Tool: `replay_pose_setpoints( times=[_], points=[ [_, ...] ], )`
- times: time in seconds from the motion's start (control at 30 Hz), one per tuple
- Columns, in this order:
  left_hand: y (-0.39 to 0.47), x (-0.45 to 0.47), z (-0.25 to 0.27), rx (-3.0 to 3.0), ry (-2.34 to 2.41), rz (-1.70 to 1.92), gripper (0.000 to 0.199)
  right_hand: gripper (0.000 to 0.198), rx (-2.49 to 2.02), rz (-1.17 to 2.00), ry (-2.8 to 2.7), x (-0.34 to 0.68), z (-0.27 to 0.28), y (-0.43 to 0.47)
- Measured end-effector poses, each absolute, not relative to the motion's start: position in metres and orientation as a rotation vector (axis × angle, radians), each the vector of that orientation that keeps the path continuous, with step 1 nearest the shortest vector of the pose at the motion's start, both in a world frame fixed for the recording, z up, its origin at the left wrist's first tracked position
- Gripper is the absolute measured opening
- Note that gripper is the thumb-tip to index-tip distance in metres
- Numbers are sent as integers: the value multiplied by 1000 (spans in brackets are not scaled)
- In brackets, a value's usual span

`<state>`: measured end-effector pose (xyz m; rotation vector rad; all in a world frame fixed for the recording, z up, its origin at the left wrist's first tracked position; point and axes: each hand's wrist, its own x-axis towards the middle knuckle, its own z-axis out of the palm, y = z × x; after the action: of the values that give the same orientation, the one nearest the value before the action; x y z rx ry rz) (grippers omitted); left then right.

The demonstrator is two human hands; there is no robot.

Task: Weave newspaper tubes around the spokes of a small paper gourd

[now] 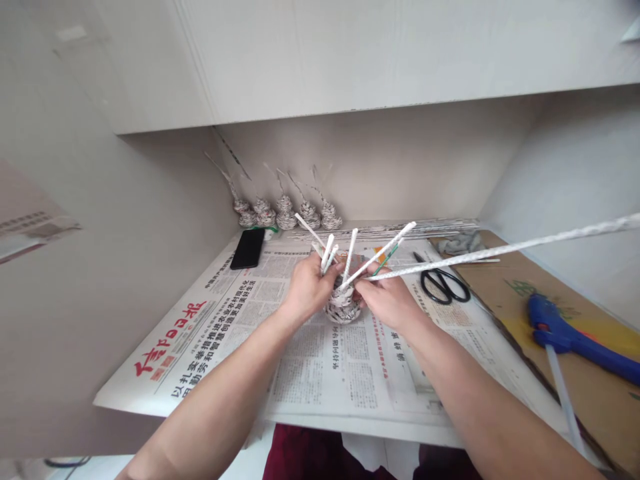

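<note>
Between my hands a small woven paper gourd (343,308) stands on the newspaper (310,380), with several rolled paper sticks (383,255) fanning up out of its top. My left hand (313,283) is closed around its left side, its fingertips partly hidden by the sticks. On the right side, my right hand (386,293) pinches a long rolled paper strip (500,250) where it meets the weave. That strip stretches off past the right edge of the view.
Several finished-looking paper gourds (286,215) line the back wall. A black phone (247,249) lies at left. Black scissors (445,285) and a blue glue gun (555,327) on cardboard (515,293) are at right. Loose paper sticks (400,230) lie along the back.
</note>
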<state>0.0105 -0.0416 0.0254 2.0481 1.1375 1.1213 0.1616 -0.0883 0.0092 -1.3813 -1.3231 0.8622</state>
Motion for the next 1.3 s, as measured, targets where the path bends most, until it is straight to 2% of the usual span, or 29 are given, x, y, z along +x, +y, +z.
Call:
replay_pose_setpoints(
  times=[0.47,0.67,0.77,1.03,1.17,1.3],
  points=[
    [-33,-2,33,1817,769,892,12,3,-1290,928,-1265,158,11,-88],
    [-33,-1,33,1819,862,930,13,18,-1177,1183,-898,156,18,-88],
    [-33,1,31,1891,967,1002,12,19,-1036,1270,-716,152,21,-89],
    [-37,6,26,1993,1184,1117,15,23,-915,1227,-566,141,17,-92],
    [-37,7,26,1977,1215,1128,16,27,-935,1109,-747,139,16,-93],
    [-36,7,26,2002,1158,1104,16,21,-1038,957,-1018,142,14,-94]
  ],
)
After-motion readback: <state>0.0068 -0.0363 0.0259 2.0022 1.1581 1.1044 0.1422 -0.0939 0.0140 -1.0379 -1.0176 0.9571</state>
